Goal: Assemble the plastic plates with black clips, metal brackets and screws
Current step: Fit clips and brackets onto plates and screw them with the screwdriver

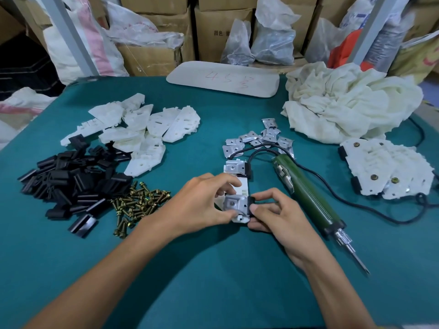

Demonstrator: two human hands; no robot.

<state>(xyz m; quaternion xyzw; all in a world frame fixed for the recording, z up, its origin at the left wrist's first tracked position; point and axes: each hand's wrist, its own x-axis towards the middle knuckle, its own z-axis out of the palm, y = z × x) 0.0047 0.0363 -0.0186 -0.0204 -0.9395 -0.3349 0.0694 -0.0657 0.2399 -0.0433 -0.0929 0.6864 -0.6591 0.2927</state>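
Both forearms are extended from the near edge over the teal table covering and are brought together at centre.

Left hand: palm down, fingers curled over the far side of a narrow white plastic plate, thumb laid against the near edge of a folded silver metal bracket. The plate is gripped between fingers and thumb.

Right hand: knuckles up, wrist angled inward. The near black plastic clip on the plate's right edge is pinched between thumb and forefinger; the remaining fingers are tucked beneath.

Workpiece: the plate is held at table centre, long axis running away from the person. Whether its near end is lifted off the covering cannot be told. A second silver bracket and a second black clip are seated at the far end.

Stock noted:
- a heap of white plastic plates, far left
- a heap of black clips, left
- a scatter of brass-coloured screws, just beside the left wrist
- loose silver brackets, beyond the workpiece
- a green corded electric screwdriver, laid just right of the right hand, bit toward the person
- a stack of screwed-up plates, far right
- a crumpled cream cloth, right rear
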